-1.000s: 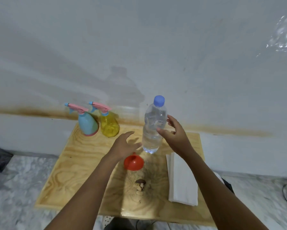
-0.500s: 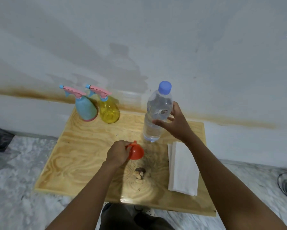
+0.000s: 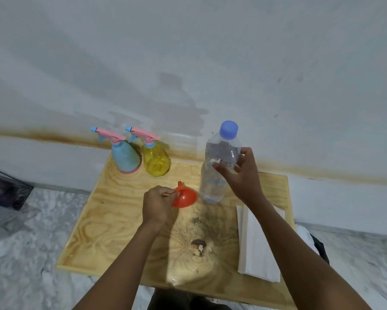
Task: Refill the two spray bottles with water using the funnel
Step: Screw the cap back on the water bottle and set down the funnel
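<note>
Where the marbled floor (image 3: pixel 31 231) reaches the far left edge of the view, a dark mesh container (image 3: pixel 5 190) sits by the wall, off the table.

Wooden table (image 3: pixel 94 231): plywood top, far edge against the wall.

Blue spray bottle (image 3: pixel 125 156): upright at the table's far left corner, pink trigger head screwed on, nozzle pointing left.

Yellow spray bottle (image 3: pixel 156 162): upright, just beside the blue one on its right, same pink head, nozzle pointing left.

Left hand (image 3: pixel 158 203): above the middle of the table, fingers curled tight, pinching the funnel at its near-left edge.

Funnel (image 3: pixel 186 196): orange-red, tilted, narrow spout pointing up and away towards the wall. Whether its rim touches the table cannot be told.

Water bottle (image 3: pixel 218 175): clear plastic, blue cap on, upright just to the right of the funnel, its base at or just above the tabletop.

Right hand (image 3: pixel 244 177): wrapped round the bottle's upper body, thumb across the near face, fingers curled round the right side.

Folded white cloth (image 3: pixel 257 247): flat along the table's right edge, partly under the right forearm.
</note>
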Tool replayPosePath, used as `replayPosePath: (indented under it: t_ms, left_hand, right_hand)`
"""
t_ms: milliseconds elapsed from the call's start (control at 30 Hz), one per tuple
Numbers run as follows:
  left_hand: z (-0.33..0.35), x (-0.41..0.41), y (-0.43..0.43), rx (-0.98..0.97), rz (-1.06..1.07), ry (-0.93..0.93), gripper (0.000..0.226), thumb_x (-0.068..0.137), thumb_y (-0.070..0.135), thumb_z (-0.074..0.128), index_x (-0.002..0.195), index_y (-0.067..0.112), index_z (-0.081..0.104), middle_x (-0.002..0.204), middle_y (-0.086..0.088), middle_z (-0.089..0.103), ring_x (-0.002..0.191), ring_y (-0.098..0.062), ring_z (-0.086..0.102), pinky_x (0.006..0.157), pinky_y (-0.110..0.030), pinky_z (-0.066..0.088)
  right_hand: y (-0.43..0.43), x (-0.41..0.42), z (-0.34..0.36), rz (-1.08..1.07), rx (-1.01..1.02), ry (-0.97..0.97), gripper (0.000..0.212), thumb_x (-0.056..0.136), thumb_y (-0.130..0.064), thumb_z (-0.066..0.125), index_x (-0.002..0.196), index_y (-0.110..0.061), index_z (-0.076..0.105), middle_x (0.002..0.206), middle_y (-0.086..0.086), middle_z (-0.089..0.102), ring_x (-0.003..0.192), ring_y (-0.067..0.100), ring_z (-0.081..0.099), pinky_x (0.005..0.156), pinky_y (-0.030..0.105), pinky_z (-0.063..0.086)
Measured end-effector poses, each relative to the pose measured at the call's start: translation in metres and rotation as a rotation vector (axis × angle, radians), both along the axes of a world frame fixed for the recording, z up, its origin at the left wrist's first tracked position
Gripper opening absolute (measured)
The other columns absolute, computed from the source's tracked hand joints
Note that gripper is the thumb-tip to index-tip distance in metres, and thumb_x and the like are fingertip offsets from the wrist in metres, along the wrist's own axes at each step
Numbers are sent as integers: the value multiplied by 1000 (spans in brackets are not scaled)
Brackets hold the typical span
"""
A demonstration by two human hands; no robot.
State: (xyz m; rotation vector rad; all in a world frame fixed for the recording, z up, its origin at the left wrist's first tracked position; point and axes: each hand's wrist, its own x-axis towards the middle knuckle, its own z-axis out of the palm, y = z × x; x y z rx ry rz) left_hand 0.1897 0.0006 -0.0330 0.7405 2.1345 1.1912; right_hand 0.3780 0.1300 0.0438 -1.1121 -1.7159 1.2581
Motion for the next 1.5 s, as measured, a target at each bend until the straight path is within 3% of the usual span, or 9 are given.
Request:
replayPosePath:
  t_ms: [267, 367, 567, 767, 933, 1133, 1200, 1333, 1500]
  left_hand:
    - [-4, -11, 35, -11, -71, 401, 7, 83, 17, 77, 86, 14, 71, 90, 16, 56, 71, -9, 57, 55, -13, 34]
    - [-17, -11, 46, 31, -144, 487, 10, 79, 25, 76, 83, 18, 70, 99, 8, 63, 83, -16, 62, 59, -28, 47]
    - [-52, -16, 71, -40, -91, 293, 31, 82, 20, 67, 109, 30, 57, 103, 7, 63, 90, -20, 62, 76, -38, 53]
    - [-76, -17, 76, -99, -185, 325, 23, 82, 19, 65, 101, 30, 62, 115, 20, 58, 86, 0, 51, 66, -21, 38]
    - [-81, -14, 72, -91, -242, 365, 19, 79, 22, 73, 82, 25, 55, 128, 14, 54, 87, -15, 62, 70, -32, 53]
    - [-77, -10, 75, -82, -184, 304, 36, 73, 41, 80, 89, 24, 52, 113, 11, 55, 89, -12, 56, 72, -29, 48]
    - [-72, -9, 80, -96, -133, 271, 38, 73, 37, 82, 95, 24, 53, 103, 10, 55, 88, -14, 56, 71, -27, 43]
    - [-73, -8, 85, -140, -77, 260, 38, 78, 26, 81, 106, 19, 58, 110, 1, 62, 102, -23, 61, 80, -31, 45]
    - [-71, -6, 85, -164, -74, 235, 36, 80, 22, 78, 109, 19, 57, 113, -5, 63, 106, -28, 61, 84, -37, 49]
  right_hand:
    - [3, -25, -2, -211, -23, 53, 58, 72, -46, 82, 112, -25, 46, 108, 2, 71, 98, 15, 72, 86, 50, 58]
    - [10, -35, -5, -258, 4, 24, 58, 75, -41, 83, 113, -23, 43, 105, 2, 70, 95, 16, 72, 85, 51, 57]
    - [27, -52, -10, -302, 24, 47, 60, 75, -37, 82, 116, -17, 42, 102, 8, 69, 94, 22, 70, 85, 51, 56]
    - [36, -59, -13, -294, -4, 30, 64, 72, -44, 82, 115, -21, 41, 103, 8, 69, 96, 23, 70, 87, 50, 56]
    - [38, -54, -10, -239, 11, -9, 57, 74, -42, 82, 112, -29, 41, 104, 6, 66, 99, 25, 69, 86, 52, 56]
    - [37, -54, -5, -192, 6, -45, 55, 77, -44, 80, 112, -32, 39, 106, 7, 65, 98, 24, 68, 86, 50, 57]
    - [39, -51, -3, -169, 11, -57, 54, 78, -41, 80, 112, -32, 40, 107, 4, 66, 99, 20, 69, 86, 49, 57]
    - [40, -48, 2, -122, 12, -78, 54, 79, -39, 80, 115, -32, 41, 111, -4, 66, 102, 13, 68, 88, 41, 58]
    - [40, -42, 6, -122, 27, -151, 54, 74, -54, 77, 115, -41, 45, 115, -16, 62, 110, 5, 61, 92, 30, 51]
